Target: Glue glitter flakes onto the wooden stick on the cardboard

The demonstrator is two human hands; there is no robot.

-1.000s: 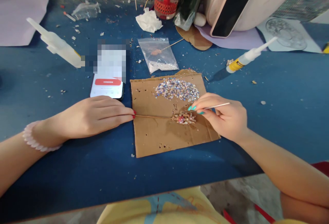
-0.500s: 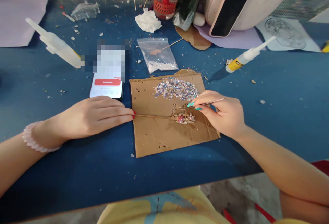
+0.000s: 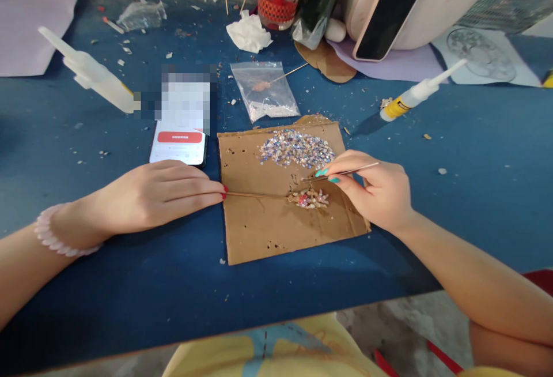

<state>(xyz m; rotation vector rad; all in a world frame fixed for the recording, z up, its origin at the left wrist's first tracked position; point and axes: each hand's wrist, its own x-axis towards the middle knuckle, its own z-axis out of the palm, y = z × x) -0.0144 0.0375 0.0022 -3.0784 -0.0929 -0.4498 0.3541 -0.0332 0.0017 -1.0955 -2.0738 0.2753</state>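
At the left edge of a cardboard sheet point(image 3: 259, 233), my left hand point(image 3: 159, 195) pinches the end of a thin wooden stick point(image 3: 257, 195). The stick's far end carries a small ornament point(image 3: 309, 198) covered with shiny chips, pinkish red near its middle; it lies on the cardboard. My right hand point(image 3: 371, 189) is closed on metal tweezers point(image 3: 352, 171), whose tips point left, just above the ornament. Whether the tips hold a chip is too small to tell. Behind them a pile of glittering chips point(image 3: 296, 149) is spread on the cardboard.
A phone point(image 3: 179, 135) lies beyond my left hand. Glue bottles stand at left point(image 3: 97, 80) and right point(image 3: 400, 106). Behind the cardboard are a clear zip bag point(image 3: 270, 103), crumpled tissue point(image 3: 249, 32) and a jar point(image 3: 279, 11). Small scraps dot the blue table point(image 3: 129, 290).
The tweezer tips have shifted very slightly away from the ornament, toward the chip pile. My left hand and the stick stay in place.
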